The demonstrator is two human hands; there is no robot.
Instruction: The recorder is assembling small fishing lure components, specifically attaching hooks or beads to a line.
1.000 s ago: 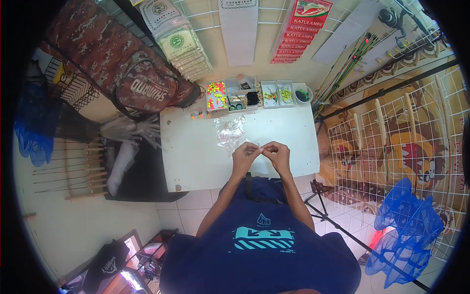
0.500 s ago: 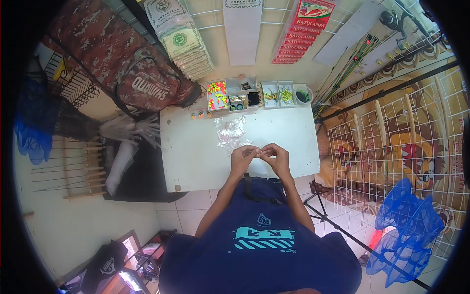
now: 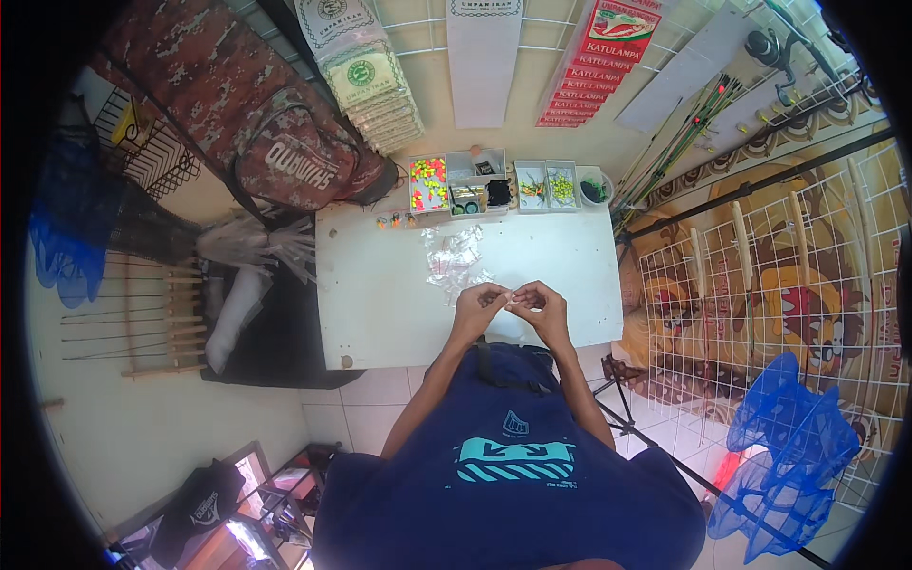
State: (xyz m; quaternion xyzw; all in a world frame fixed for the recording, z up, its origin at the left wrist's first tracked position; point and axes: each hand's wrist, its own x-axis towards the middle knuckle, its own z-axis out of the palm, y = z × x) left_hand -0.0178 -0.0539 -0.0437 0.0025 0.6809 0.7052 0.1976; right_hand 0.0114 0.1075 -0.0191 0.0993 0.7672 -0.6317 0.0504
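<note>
My left hand [image 3: 480,312] and my right hand [image 3: 543,312] meet over the near edge of the white table [image 3: 380,313]. Both are closed, thumbs and fingertips pinched together almost touching. A tiny pale thing seems to be between the fingertips, too small to name. Just beyond my left hand lies a loose pile of small clear plastic packets [image 3: 452,252], some with reddish marks.
Along the table's far edge stand a compartment box [image 3: 446,211] with yellow and red beads, a smaller divided tray [image 3: 548,210] with yellow-green pieces, and a round tub [image 3: 596,188]. A camouflage rod bag [image 3: 304,157] leans at left. Blue nets [image 3: 793,427] hang at right.
The whole view has shifted slightly, so the table and hands sit a little further right. The fingertips still pinch together, with a slight change in finger position.
</note>
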